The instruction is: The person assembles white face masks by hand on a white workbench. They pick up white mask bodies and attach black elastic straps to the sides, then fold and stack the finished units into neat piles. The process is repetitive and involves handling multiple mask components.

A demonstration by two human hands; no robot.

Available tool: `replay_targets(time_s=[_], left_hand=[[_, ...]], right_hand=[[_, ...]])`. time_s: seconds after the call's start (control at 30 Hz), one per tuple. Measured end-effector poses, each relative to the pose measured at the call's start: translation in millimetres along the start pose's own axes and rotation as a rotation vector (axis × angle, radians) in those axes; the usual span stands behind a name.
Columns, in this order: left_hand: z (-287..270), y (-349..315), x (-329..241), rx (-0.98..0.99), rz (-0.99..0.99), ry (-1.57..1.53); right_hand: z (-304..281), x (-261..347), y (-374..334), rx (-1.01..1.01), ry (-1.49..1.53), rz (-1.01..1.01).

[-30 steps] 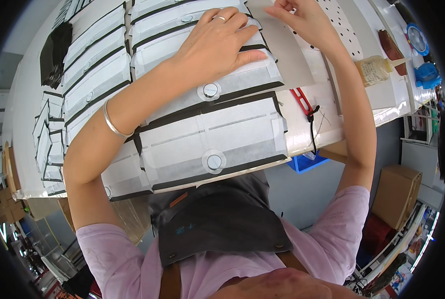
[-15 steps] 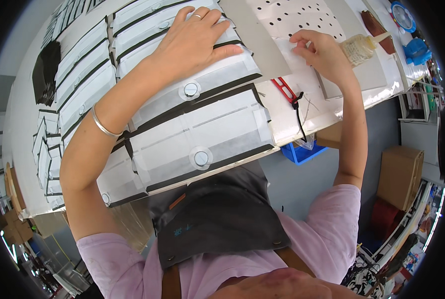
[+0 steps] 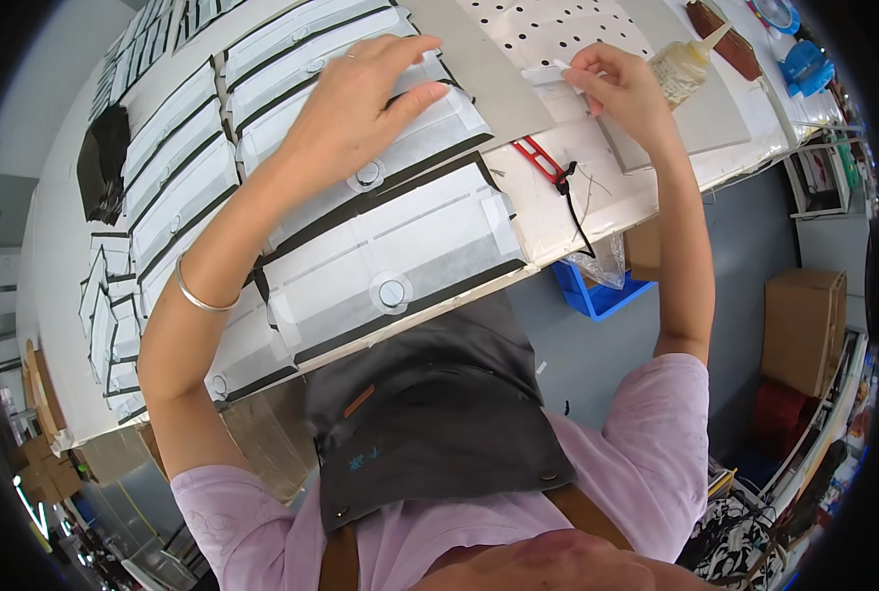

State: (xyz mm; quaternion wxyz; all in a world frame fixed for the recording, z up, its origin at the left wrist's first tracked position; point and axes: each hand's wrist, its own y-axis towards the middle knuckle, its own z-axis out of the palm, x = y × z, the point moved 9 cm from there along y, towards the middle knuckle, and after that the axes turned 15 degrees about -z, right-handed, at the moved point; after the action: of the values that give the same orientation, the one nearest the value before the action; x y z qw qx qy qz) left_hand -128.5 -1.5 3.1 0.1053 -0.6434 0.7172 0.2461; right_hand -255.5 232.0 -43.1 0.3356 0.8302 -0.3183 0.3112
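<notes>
My left hand (image 3: 353, 110) hovers over the columns of white-lined black panels (image 3: 356, 241), thumb and fingers apart and holding nothing. Each nearer panel carries a round silvery disc (image 3: 391, 294) set in a clear circular patch. Farther right, my right hand (image 3: 624, 91) pinches the edge of a thin white piece (image 3: 550, 75) between thumb and forefinger. Just beyond that hand, a squeeze bottle (image 3: 683, 67) of yellowish liquid stands on a grey board (image 3: 720, 123). A sheet with black dots (image 3: 557, 25) lies past my right fingers.
A red-handled tool (image 3: 536, 156) with a black cord lies near the table's front edge. At the left are a black sheet stack (image 3: 102, 163) and smaller white panels (image 3: 109, 305). A blue crate (image 3: 597, 295) sits below the edge; blue tape holders (image 3: 806, 67) stand far right.
My left hand has lifted a little from the panels. In my right hand, the white piece now shows, pinched at its edge. The whole view has shifted slightly.
</notes>
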Motion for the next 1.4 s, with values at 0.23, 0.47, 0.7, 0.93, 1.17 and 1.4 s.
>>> replay_targets(time_s=[0.23, 0.47, 0.7, 0.93, 1.17, 1.4], left_hand=[[30, 18, -28, 0.063, -0.061, -0.325], [62, 59, -39, 0.187, -0.081, -0.528], [68, 59, -25, 0.266, -0.25, -0.695], [24, 45, 27, 0.037, -0.167, -0.405], [-36, 33, 140, -0.071, -0.475, -0.246], [-33, 31, 130, -0.061, -0.344, -0.11]], right_hand=[[2, 29, -7, -0.092, 0.42, 0.04], [3, 49, -5, -0.095, 0.446, -0.027], [-1, 26, 2, -0.097, 0.362, -0.018], [-18, 28, 27, -0.077, -0.453, -0.307], [9, 33, 83, -0.058, -0.621, -0.547], [51, 6, 142, 0.069, -0.152, -0.009]])
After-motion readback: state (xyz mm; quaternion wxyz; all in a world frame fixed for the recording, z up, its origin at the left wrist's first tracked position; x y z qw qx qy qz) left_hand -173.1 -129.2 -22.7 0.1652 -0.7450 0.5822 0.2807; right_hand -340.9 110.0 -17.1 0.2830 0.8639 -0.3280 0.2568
